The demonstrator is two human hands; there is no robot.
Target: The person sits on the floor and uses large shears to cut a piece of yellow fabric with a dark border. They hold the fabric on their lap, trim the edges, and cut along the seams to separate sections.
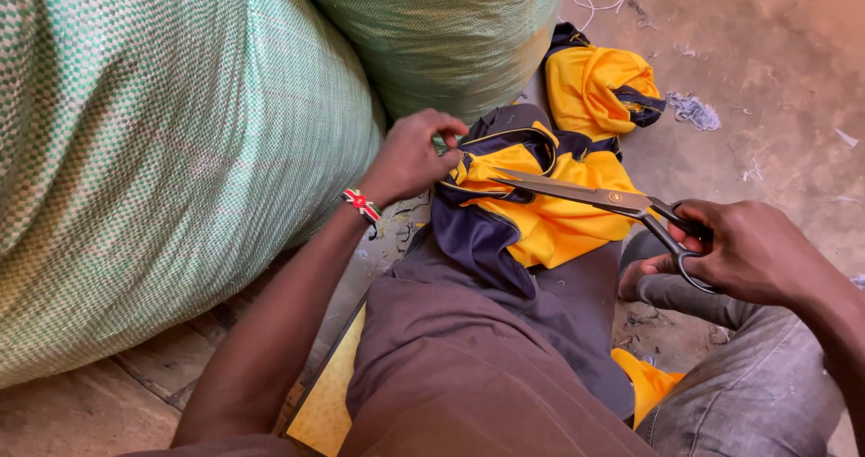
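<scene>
Two big green woven sacks [162, 150] fill the left side. Beside them the left hand [410, 158], a beaded bracelet [361, 205] at its wrist, pinches the edge of a yellow and navy garment [541, 223] lying across the person's lap. Long metal scissors [599, 197] lie with blades parted over the cloth, their handles gripped by the right hand [748, 250], above the dusty floor [775, 60]

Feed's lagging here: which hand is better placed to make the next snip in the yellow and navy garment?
Right. The right hand holds the scissors, blades at the garment; the left hand pinches its edge.
</scene>
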